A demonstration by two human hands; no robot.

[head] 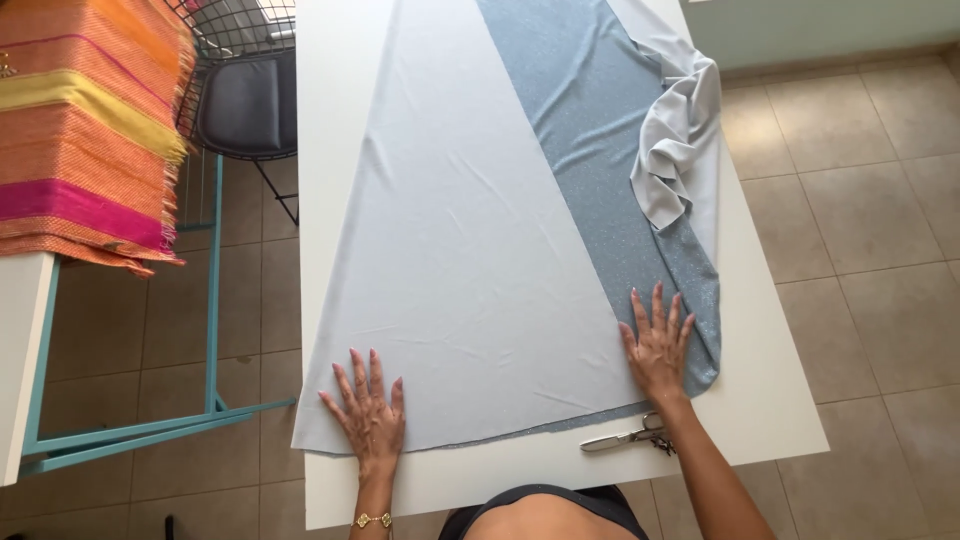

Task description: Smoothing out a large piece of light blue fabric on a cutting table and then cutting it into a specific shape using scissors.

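A pale blue-white fabric panel (460,260) lies spread over a glittery blue fabric (590,110) on a white table (770,400). My left hand (367,412) presses flat on the pale panel's near left corner, fingers spread. Flat with fingers apart, my right hand (658,345) rests on the glittery fabric at the pale panel's right edge. Silver scissors (625,437) lie on the table just below my right wrist. A gold bracelet (372,520) circles my left wrist.
A loose bunch of pale fabric (680,150) is crumpled at the table's right side. To the left stand a black wire chair (245,100), a turquoise-framed table (130,430) and an orange, yellow and pink striped cloth (85,130). Beige floor tiles (860,220) lie to the right.
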